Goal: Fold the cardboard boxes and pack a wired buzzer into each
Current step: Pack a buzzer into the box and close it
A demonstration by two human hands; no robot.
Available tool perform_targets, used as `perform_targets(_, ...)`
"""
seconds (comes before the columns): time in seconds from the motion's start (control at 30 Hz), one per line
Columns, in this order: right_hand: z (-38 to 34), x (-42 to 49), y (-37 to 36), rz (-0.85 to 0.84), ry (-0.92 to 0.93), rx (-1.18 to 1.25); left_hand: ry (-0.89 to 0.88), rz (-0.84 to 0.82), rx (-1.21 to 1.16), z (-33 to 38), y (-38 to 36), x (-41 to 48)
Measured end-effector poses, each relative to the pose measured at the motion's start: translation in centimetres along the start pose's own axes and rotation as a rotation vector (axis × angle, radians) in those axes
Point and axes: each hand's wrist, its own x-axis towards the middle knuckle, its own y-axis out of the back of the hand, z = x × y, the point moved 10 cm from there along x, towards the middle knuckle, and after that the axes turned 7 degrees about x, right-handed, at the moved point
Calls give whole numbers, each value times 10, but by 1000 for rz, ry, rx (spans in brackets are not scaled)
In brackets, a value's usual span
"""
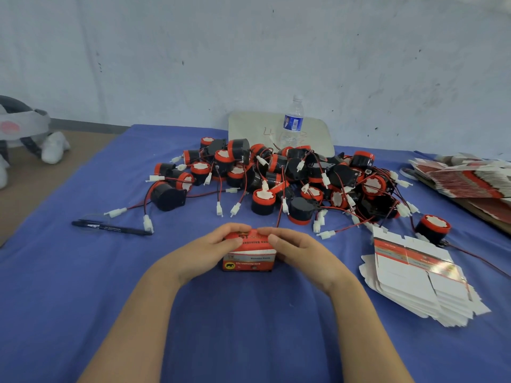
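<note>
A small red and white cardboard box (249,258) stands folded on the blue cloth near the front middle. My left hand (206,251) grips its left side, with the fingers curled over the top edge. My right hand (301,251) grips its right side, and its fingers also curl over the top. Behind the box lies a heap of black and red wired buzzers (276,178) with red-black leads and white plugs. A stack of flat unfolded boxes (420,277) lies to the right of my hands. What the held box contains is hidden.
A black pen (110,227) lies to the left on the blue cloth (69,299). A water bottle (293,121) stands before a pale board (249,125) at the back. More flat boxes (467,178) are stacked at the far right. One loose buzzer (432,228) sits beside the near stack.
</note>
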Motion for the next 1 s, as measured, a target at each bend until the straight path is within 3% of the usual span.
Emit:
perform_targets(0.4,7,4,2,36,-31,-98,62,-23,142,-5,-6,5)
perform_targets(0.67,9,4,6,114,-56,-80,124,63,-125,-17,8,3)
perform_targets(0.83,7,4,5,114,-48,-168,123,26,147,-9,5,3)
perform_targets(1.0,2,5,5,141,-37,-345,148,37,208,-4,0,-2)
